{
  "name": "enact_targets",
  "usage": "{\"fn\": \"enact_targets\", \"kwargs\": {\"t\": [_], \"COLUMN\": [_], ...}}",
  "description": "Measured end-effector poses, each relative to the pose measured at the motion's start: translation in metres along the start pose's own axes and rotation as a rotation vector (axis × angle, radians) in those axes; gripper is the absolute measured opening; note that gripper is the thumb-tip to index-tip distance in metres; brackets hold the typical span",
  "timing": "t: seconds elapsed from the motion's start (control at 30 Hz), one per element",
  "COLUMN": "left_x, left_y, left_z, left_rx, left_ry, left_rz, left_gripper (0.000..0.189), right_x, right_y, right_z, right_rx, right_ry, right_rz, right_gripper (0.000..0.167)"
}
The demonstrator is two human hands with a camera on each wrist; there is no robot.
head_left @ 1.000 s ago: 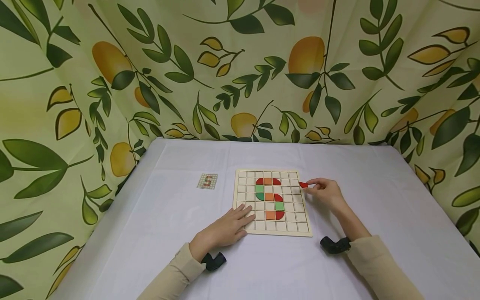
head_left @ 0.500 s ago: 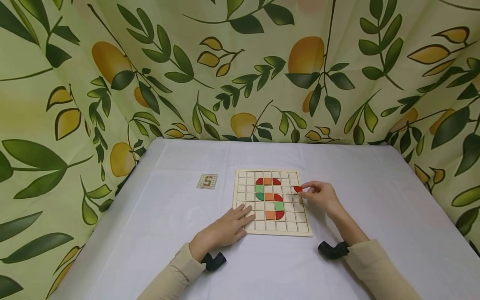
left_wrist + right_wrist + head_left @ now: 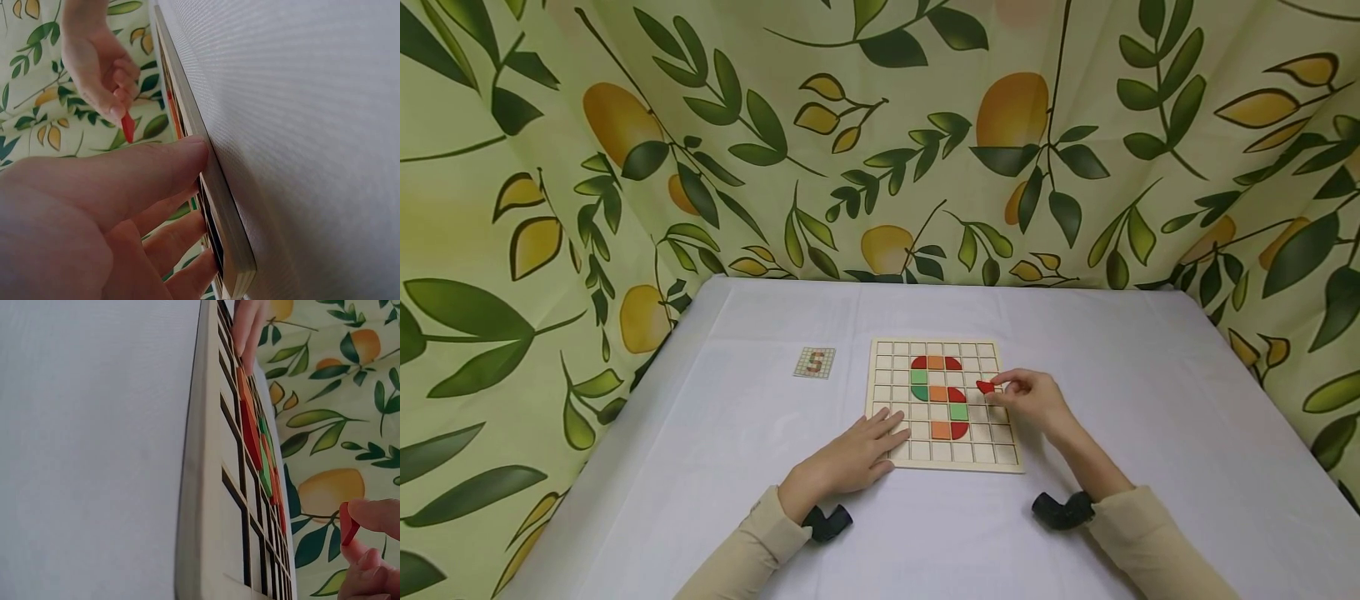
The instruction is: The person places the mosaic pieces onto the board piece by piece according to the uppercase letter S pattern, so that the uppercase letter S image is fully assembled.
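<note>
A square wooden grid board (image 3: 902, 454) lies on the white table, with red, orange and green tiles forming an S-like curve across its cells. My left hand (image 3: 853, 452) rests on the board's lower left corner, fingers spread; in the left wrist view the thumb (image 3: 181, 156) lies at the board's edge. Between thumb and index finger, my right hand (image 3: 1033, 400) pinches a red quarter-round tile (image 3: 985, 387). It is held above the right part of the board, right of the red tile in the middle row. The right wrist view shows this red tile (image 3: 349, 524) tilted on edge.
Left of the board lies a small card (image 3: 815, 362) printed with a grid and an S pattern. White cloth covers the table (image 3: 700, 467). A leaf-and-fruit patterned curtain (image 3: 880, 150) stands behind and at the sides. Black curved wrist mounts (image 3: 1063, 510) stick out below the sleeves.
My right hand has moved left and slightly nearer, carrying the red tile from the board's right edge to over its cells. The left hand has stayed in place.
</note>
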State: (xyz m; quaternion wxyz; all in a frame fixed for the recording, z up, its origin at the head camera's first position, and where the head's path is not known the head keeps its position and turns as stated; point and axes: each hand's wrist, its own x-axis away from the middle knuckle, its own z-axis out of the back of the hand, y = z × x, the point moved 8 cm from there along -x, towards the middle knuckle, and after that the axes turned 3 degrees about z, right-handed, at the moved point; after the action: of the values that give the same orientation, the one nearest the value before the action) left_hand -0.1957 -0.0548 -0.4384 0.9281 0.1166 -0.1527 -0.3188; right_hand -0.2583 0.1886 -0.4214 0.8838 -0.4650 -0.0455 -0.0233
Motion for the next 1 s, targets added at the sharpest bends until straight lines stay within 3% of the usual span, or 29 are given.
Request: {"fn": "enact_targets", "kwargs": {"t": [0.23, 1.0], "left_x": [0.0, 0.001], "left_y": [0.0, 0.001], "left_z": [0.0, 0.001], "left_rx": [0.002, 0.017], "left_ry": [-0.009, -0.01], "left_rz": [0.004, 0.01], "left_gripper": [0.051, 0.051], "right_x": [0.003, 0.014], "right_y": [-0.004, -0.012], "right_z": [-0.006, -0.029], "right_rx": [0.005, -0.036], "right_ry": [-0.014, -0.069], "right_rz": [0.036, 0.037], "right_gripper": [0.035, 0.031]}}
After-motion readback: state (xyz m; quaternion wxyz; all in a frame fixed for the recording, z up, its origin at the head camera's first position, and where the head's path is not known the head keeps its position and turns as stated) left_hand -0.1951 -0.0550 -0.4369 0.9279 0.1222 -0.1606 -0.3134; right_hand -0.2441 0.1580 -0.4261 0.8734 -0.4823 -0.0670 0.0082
